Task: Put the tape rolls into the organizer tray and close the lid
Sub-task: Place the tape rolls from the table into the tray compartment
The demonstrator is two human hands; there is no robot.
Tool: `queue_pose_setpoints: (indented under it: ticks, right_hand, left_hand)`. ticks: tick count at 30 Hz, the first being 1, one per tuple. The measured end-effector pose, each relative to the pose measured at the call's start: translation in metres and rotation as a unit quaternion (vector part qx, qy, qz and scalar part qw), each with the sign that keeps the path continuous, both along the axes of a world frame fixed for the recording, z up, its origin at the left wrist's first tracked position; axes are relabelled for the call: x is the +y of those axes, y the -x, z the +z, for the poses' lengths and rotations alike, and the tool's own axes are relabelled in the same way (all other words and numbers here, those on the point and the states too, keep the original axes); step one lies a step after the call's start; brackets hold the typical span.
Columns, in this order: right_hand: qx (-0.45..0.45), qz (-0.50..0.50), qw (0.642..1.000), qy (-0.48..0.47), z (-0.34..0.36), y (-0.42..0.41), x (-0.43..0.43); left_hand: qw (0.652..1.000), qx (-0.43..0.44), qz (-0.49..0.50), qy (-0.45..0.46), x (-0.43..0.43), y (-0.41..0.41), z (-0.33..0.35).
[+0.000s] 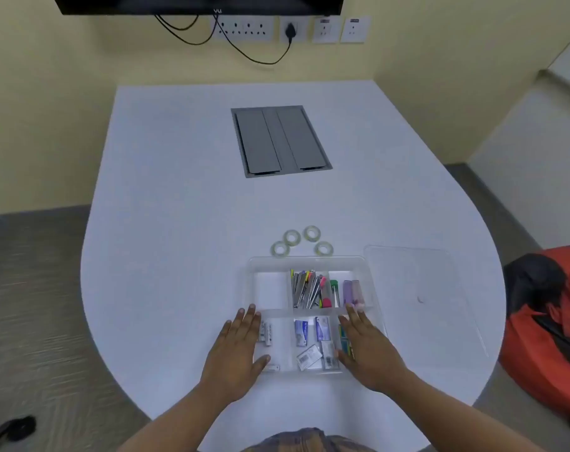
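Note:
Several small clear tape rolls (pixel 301 241) lie on the white table just beyond the organizer tray (pixel 306 261). The tray is clear plastic with compartments; its far-left compartment (pixel 270 290) looks bare, others hold clips, markers and small boxes. The clear lid (pixel 417 288) lies flat on the table to the tray's right. My left hand (pixel 239 349) rests flat at the tray's near-left side, fingers spread, holding nothing. Over the tray's near-right side, my right hand (pixel 366 349) lies flat and spread, also holding nothing.
A grey cable hatch (pixel 280 140) is set into the white table (pixel 166 223) farther back. A red and black bag (pixel 550 314) sits off the table's right edge. Wall sockets and cables hang at the back wall.

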State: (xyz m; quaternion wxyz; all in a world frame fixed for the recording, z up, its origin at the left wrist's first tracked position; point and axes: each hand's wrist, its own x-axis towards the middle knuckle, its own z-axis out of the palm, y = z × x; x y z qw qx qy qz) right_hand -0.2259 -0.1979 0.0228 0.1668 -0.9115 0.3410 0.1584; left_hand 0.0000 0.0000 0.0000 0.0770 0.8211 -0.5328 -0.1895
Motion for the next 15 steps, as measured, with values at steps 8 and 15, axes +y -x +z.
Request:
queue_pose_setpoints:
  ticks: [8,15]
  right_hand:
    - [-0.001,-0.079,0.997,0.023,0.007,-0.024,0.016]
    - [-0.068,-0.101,0.992,0.04,0.027,-0.046,0.012]
  left_hand:
    - [0.999,0.027,0.032,0.004,0.007,-0.061,0.003]
    - [0.996,0.018,0.079,-0.042,0.008,-0.098,-0.007]
